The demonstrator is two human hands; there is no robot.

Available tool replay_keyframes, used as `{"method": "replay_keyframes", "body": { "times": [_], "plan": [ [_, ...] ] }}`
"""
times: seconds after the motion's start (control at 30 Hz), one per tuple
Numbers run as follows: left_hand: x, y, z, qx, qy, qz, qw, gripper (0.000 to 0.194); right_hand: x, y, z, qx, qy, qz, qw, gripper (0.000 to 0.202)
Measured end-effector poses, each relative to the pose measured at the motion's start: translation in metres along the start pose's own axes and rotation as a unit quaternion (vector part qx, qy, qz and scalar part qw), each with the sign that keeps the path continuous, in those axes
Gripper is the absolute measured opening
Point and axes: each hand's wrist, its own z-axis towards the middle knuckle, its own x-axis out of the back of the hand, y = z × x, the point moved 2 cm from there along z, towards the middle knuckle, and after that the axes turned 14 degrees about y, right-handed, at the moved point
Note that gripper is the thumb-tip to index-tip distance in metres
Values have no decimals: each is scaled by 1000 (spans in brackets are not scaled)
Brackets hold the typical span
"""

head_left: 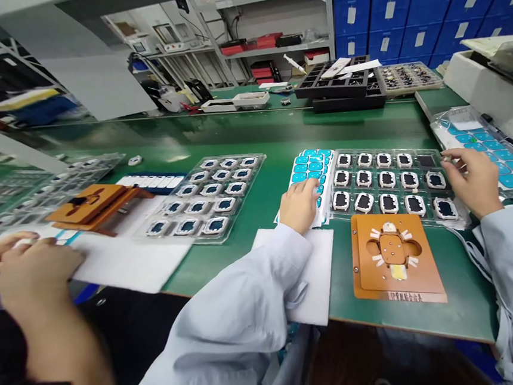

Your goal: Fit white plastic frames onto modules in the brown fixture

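My left hand (299,206) lies on a stack of white sheets with blue stickers (309,167), its fingers curled together at the sheets; how far they grip is partly hidden. My right hand (475,180) is at the right edge of a clear plastic tray (396,175), thumb and forefinger drawn together; whatever sits between them is too small to make out. Rows of silver watch-like housings with dark centres (386,179) fill most of the tray's pockets. One pocket (425,161) near my right fingers holds no housing. Before the tray lies an orange-brown fixture (394,255) with a shaped recess.
A white foam sheet (313,277) lies under my left forearm. To the left are another housing tray (210,199), a second orange fixture (98,205) and a co-worker's hands (38,259). More blue stickers (499,150) lie right. Black trays (341,86) stand behind.
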Motion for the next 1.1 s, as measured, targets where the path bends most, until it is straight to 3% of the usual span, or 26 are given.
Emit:
{"method": "replay_keyframes", "body": {
  "times": [0.2,0.33,0.47,0.53,0.6,0.7,0.8,0.93,1.1],
  "plan": [
    [-1,-2,0,7,2,-13,1000,41,29,-47,-6,43,47,81,995,12],
    [-2,-2,-1,27,7,-20,999,45,41,-70,-11,85,41,124,988,9],
    [4,-4,-3,50,93,-74,992,38,47,-77,-15,108,39,136,984,11],
    [11,-3,-7,14,159,-142,977,38,49,-78,-16,104,48,140,984,13],
    [19,2,-13,-60,181,-253,949,39,51,-80,-17,88,55,148,984,13],
    [28,17,-29,-190,100,-400,891,39,53,-84,-17,58,43,162,984,13],
    [31,31,-46,-290,15,-427,856,35,54,-88,-19,30,35,167,985,14],
    [27,39,-55,-346,-25,-399,849,34,56,-92,-20,-5,35,180,983,13],
    [23,38,-54,-375,-23,-358,855,40,59,-98,-21,-11,20,197,980,13]
  ]
}}
